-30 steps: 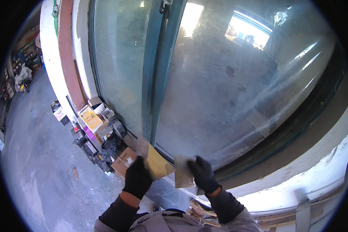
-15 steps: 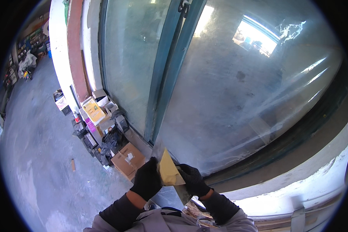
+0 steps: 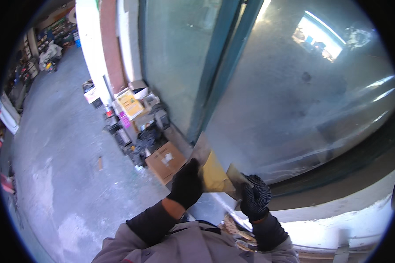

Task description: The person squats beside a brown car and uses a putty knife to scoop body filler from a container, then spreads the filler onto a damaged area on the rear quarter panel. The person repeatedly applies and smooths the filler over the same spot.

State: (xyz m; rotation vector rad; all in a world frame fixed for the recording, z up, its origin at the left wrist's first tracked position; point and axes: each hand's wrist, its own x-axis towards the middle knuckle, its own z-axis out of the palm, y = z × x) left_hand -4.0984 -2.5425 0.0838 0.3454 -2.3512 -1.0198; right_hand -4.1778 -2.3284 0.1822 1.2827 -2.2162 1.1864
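Note:
My left hand (image 3: pixel 186 185), in a black glove, is closed on the edge of a thin, flat grey plate (image 3: pixel 201 148) that tapers to a point at its top. A smooth yellow patch that looks like putty (image 3: pixel 216 174) lies on this plate. My right hand (image 3: pixel 255 198), in a dotted black glove, grips a flat, dull scraper (image 3: pixel 238 177), its blade raised beside the right end of the yellow patch. The scraper's handle is hidden in the fingers. Both hands are close together in front of my body.
Ahead stand large glass panes (image 3: pixel 285 105) in a teal frame (image 3: pixel 226 74), above a pale ledge (image 3: pixel 320 219) on the right. A cardboard box (image 3: pixel 166 163) and a heap of cartons, including a yellow box (image 3: pixel 130 105), lie left of my hands on the grey floor (image 3: pixel 70 144).
My right hand has moved rightward away from the left, and the scraper blade now shows apart from the plate. More of the grey plate is visible. The whole view has shifted slightly.

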